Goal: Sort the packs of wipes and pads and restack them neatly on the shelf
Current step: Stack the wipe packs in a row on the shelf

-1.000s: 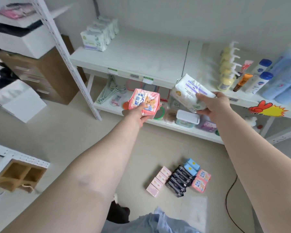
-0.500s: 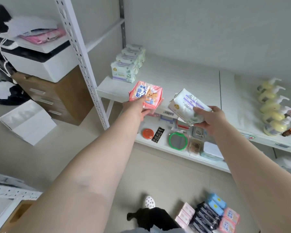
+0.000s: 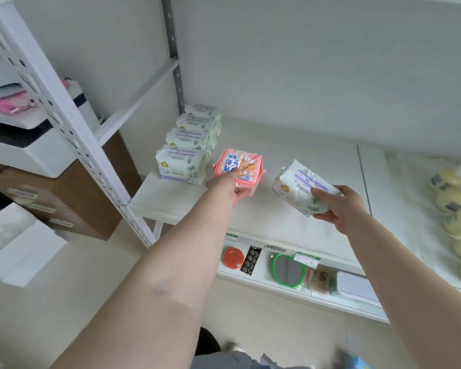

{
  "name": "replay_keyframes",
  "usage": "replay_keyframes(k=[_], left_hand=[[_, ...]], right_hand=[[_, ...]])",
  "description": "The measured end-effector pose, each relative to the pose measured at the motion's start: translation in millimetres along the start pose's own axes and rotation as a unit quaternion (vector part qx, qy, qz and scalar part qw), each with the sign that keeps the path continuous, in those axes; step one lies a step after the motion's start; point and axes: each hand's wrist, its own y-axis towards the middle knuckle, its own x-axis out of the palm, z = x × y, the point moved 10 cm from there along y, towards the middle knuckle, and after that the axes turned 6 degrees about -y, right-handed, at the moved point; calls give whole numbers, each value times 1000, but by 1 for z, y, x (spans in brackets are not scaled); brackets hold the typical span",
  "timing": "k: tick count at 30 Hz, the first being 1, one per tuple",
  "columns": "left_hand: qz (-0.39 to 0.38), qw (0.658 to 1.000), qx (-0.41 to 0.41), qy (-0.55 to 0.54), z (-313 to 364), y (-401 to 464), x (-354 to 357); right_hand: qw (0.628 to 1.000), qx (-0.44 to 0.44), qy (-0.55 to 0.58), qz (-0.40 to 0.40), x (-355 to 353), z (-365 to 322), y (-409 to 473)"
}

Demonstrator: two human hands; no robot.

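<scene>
Both packs have risen from below the shelf (image 3: pixel 290 166) edge and are now hovering over it: left hand (image 3: pixel 230 189) gripping the pink pad pack (image 3: pixel 238 167), right hand (image 3: pixel 336 206) clutching the white wipes pack (image 3: pixel 301 186), nearing placement beside the stacked wipes row (image 3: pixel 189 145).

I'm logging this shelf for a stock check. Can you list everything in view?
white wipes packs: four in a row, shelf's left end
white wipes pack: one, held over shelf
pink pad pack: one, held beside the row
shelf: white, mostly bare
yellow pump bottles: several, far right
orange lid: one, lower shelf
green-rimmed mirror: one, lower shelf
printer: white, left
left hand: holds pink pack
right hand: holds white pack
</scene>
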Motion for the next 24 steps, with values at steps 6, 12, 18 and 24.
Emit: replay_keyframes(k=[6,12,18,24], left_hand=[[-25,1000,1,1,32,86,46],[-35,998,-3,45,47,150,73],[-79,990,-25,110,63,104,78],[-115,963,-41,240,72,33,26]], right_hand=[[999,9,-7,48,3,-3,29],[998,19,-4,67,30,11,38],[997,40,-5,61,59,22,29],[997,56,-48,5,104,22,8]])
